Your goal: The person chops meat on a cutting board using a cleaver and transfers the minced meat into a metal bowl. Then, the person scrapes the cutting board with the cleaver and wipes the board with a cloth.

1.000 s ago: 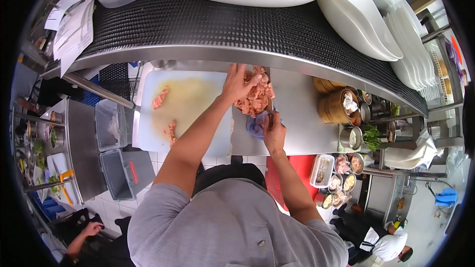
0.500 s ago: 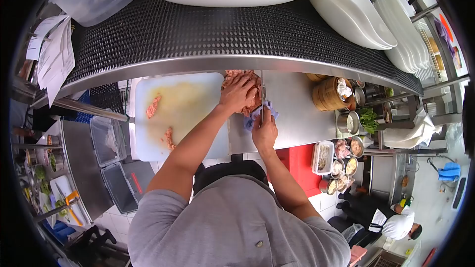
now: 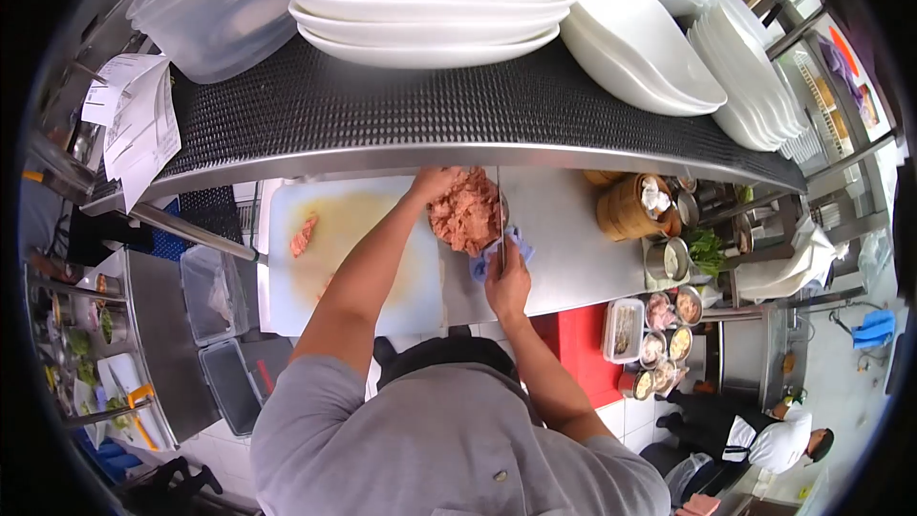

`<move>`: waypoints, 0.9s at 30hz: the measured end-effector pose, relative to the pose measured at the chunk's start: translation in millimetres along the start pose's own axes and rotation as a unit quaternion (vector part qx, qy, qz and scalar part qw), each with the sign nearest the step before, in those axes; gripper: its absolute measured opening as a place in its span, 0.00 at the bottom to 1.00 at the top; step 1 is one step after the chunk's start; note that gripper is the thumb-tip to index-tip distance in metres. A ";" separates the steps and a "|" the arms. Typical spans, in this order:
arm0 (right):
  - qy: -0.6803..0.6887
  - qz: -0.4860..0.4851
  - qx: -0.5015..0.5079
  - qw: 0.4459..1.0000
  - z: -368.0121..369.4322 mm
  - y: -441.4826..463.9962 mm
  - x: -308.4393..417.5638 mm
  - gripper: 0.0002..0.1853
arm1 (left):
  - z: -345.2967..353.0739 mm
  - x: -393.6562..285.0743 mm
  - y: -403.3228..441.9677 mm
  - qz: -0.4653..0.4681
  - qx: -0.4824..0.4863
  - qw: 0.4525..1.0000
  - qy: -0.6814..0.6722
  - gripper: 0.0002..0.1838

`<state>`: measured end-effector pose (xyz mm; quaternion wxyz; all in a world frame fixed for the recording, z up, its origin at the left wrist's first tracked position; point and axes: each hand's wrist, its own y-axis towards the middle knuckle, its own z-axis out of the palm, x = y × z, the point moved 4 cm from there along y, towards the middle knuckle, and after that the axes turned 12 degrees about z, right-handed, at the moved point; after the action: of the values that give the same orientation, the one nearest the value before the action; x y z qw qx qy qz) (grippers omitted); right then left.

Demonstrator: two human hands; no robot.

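A mound of raw minced meat (image 3: 465, 215) sits in a round metal bowl, whose rim shows at its right side. My left hand (image 3: 439, 182) is at the far left edge of the meat, its fingers partly hidden under the shelf edge. My right hand (image 3: 508, 282) is closed around the handle of a knife (image 3: 501, 201), its blade pointing away from me along the bowl's right side. A blue-purple cloth (image 3: 482, 266) lies beneath the bowl's near side and by my right hand. On the white cutting board (image 3: 373, 301) to the left rests a piece of meat (image 3: 304, 234).
A shelf with a black mesh mat (image 3: 382, 119) overhangs the counter, carrying stacked white plates (image 3: 430, 48). Bamboo steamers (image 3: 626, 210) stand at right. A red board (image 3: 583, 354) lies near several filled metal bowls. Another person (image 3: 755, 440) is at the lower right.
My left hand has moved off the top of the meat to its far left edge, exposing more of it. My right hand still grips the knife. The view has shifted slightly.
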<state>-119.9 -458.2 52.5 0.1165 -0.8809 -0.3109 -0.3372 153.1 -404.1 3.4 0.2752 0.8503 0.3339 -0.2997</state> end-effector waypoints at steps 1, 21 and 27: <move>0.008 -0.003 -0.003 1.000 2.6 -0.7 -1.5 0.23 | 22.6 26.0 15.6 0.024 0.058 0.997 -0.043 0.23; 0.046 -0.044 -0.039 0.997 10.4 1.1 14.5 0.23 | -20.3 -55.1 -67.6 0.268 0.180 0.947 0.008 0.45; -0.082 -0.012 -0.009 0.997 13.6 -4.3 28.4 0.24 | -26.9 -71.0 -91.2 0.236 0.178 0.951 0.085 0.75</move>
<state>-99.1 -435.8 61.2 0.0785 -0.9028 -0.3270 -0.2681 52.7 -357.7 46.1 0.1526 0.9625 0.0866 -0.2068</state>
